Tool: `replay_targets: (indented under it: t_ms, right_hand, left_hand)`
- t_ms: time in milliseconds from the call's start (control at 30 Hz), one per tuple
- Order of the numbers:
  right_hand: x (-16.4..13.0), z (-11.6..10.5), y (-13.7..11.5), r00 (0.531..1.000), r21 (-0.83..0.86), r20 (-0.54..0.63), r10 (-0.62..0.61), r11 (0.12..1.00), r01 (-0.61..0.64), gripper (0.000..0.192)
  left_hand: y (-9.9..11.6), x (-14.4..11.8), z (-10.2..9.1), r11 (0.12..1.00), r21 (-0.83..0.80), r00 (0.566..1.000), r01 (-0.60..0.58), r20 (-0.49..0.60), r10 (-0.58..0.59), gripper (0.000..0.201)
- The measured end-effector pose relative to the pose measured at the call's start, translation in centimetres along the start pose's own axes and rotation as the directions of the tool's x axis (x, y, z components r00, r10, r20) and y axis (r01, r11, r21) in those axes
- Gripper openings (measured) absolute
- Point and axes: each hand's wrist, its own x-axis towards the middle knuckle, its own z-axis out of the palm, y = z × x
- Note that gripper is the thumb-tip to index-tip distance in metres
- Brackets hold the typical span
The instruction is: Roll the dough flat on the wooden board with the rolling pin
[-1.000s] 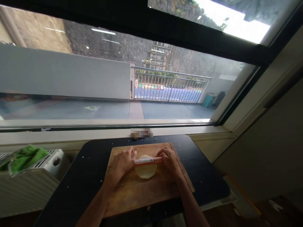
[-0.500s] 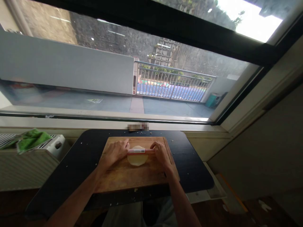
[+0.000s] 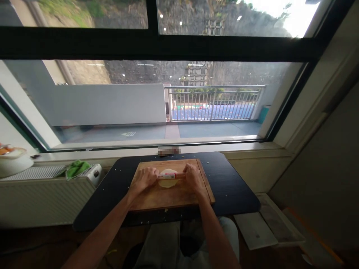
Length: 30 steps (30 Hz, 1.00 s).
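A wooden rolling pin (image 3: 168,176) with a printed label lies across a flat, pale round of dough (image 3: 167,183). My left hand (image 3: 147,177) is closed around its left end, and my right hand (image 3: 193,175) grips the right end. Both hands rest over a wooden cutting board (image 3: 171,201), with the dough between them. Part of the dough's far side shows beyond the pin. My fingers hide the pin's two ends.
The board sits on a black table (image 3: 238,194) scattered with small crumbs. Behind it stand a windowsill (image 3: 134,150) and a large window. At left, a green cloth (image 3: 77,169) lies on a white radiator (image 3: 50,201), near a white pot (image 3: 14,162). A blurred-out small item (image 3: 169,151) touches the sill.
The head view has levelled and tilted upward, so the scene sits differently in the frame. Both hands still hold the rolling pin on the dough.
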Motion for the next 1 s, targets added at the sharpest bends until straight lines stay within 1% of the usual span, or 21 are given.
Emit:
replay_targets:
  t_ms: [33,67,167,267,400,500,633,767,867,1000]
  right_hand:
    - [-0.1,0.1,0.0,1.0,-0.008,-0.014,0.002,1.0,-0.003,0.028]
    - [-0.2,0.2,0.0,1.0,-0.014,-0.03,0.007,1.0,-0.007,0.028]
    - [-0.5,0.4,-0.2,0.998,-0.015,-0.059,0.019,1.0,-0.02,0.027]
    - [-0.7,0.5,-0.3,0.998,-0.009,-0.063,0.022,1.0,-0.023,0.026]
    - [-0.6,0.8,-0.2,0.994,0.015,-0.11,0.006,1.0,-0.004,0.024]
    - [-0.4,1.2,0.0,0.992,0.044,-0.125,0.003,0.999,0.002,0.025]
    - [-0.1,1.6,0.4,0.989,0.089,-0.146,0.006,0.996,0.007,0.029]
    - [-0.2,1.3,0.5,0.991,0.09,-0.136,0.017,0.996,-0.005,0.027]
    - [-0.2,1.0,0.5,0.993,0.101,-0.117,0.013,0.995,-0.001,0.027]
    - [0.1,1.1,0.5,0.988,0.126,-0.151,-0.003,0.992,0.022,0.031]
  left_hand:
    - [-0.1,0.1,0.2,1.0,0.014,1.0,0.004,0.027,-0.004,0.04]
    - [-0.3,0.3,0.5,1.0,0.023,1.0,-0.007,0.003,0.007,0.041]
    - [-0.5,0.6,0.9,1.0,0.019,1.0,-0.004,-0.002,0.004,0.042]
    - [-0.4,0.7,0.7,1.0,0.008,0.999,0.03,0.018,-0.031,0.043]
    - [0.0,0.5,0.2,0.998,0.022,0.998,0.057,0.017,-0.057,0.046]
    - [0.1,0.3,0.1,0.998,0.019,0.998,0.06,0.011,-0.06,0.047]
    - [-0.2,0.5,0.6,1.0,0.015,1.0,0.026,-0.011,-0.026,0.044]
    - [-0.3,0.8,1.0,0.998,-0.032,0.999,0.05,-0.019,-0.051,0.042]
    - [-0.3,0.6,1.0,0.995,-0.082,0.997,0.051,-0.05,-0.055,0.042]
    - [-0.8,0.3,1.4,0.984,-0.152,0.991,0.089,-0.084,-0.103,0.043]
